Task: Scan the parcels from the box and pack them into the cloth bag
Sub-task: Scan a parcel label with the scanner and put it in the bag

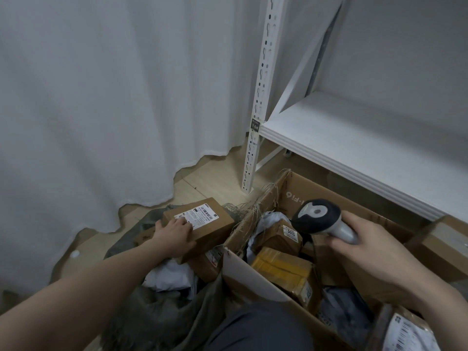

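My left hand has its fingers spread over the top and near edge of a brown parcel, gripping it; the fingertips cover part of its white label, whose print I cannot read. The parcel sits tilted on other parcels heaped in the grey cloth bag, just left of the box, and the bag's far side is hidden under that heap. My left forearm runs in from the lower left, bare. My right hand is curled round the grip of the scanner, its dark head pointing left over the box; the trigger finger is hidden behind the handle, so I cannot tell whether it presses. The cardboard box stands open with frayed strands along its torn left corner; inside lie a small brown parcel marked 3013, a yellow-taped one and grey and white pouches, partly buried. The box's right end is cut off by my wrist. Behind stand a white shelf, its slotted post and a white curtain reaching the wooden floor.
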